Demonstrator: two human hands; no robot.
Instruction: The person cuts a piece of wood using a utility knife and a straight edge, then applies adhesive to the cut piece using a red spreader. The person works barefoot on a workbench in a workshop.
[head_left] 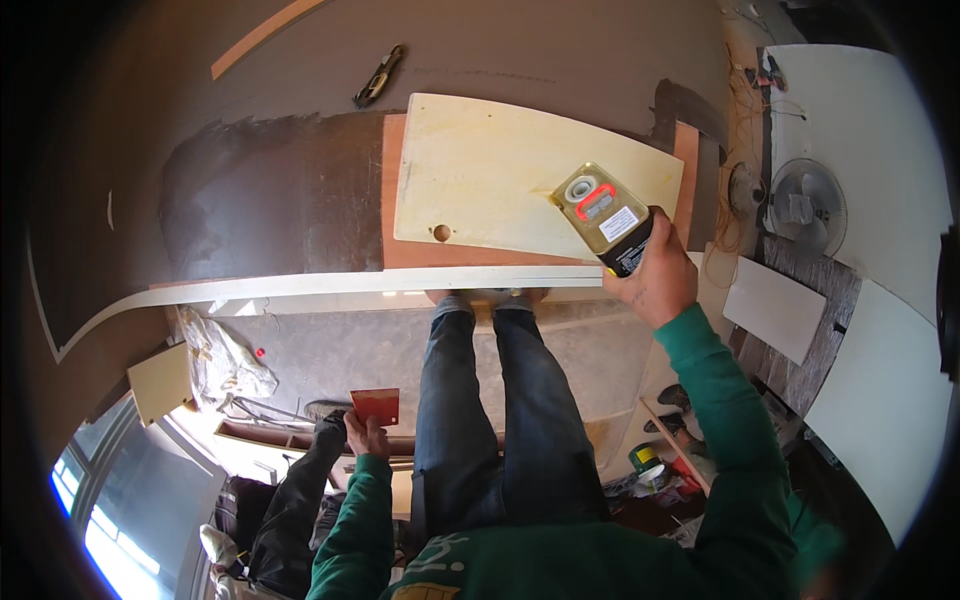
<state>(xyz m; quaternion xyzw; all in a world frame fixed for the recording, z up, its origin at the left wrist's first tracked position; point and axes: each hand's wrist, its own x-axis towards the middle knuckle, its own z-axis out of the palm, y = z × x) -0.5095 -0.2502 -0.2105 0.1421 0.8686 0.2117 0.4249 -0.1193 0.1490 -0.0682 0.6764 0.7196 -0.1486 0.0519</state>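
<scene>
My right hand [660, 270] grips the side of a rectangular metal can [618, 224], with fingers wrapped around its dark lower part. Its gold top, with a round pale spout and a red carry handle, faces up toward me. The can is over the right part of a cream-coloured board [500, 170], which has a round hole near its lower left corner. I cannot tell whether any liquid is leaving the spout. Down by my left leg, my left hand [368, 438] is closed on a flat red spreader [376, 406], well away from the board.
Under the board lies a brown work surface [270, 200] with a dark coated patch and a white front edge. A utility knife [379, 76] rests beyond the board. A fan [806, 208] stands at right. Another person's leg [300, 500] and crumpled plastic [225, 360] are at lower left.
</scene>
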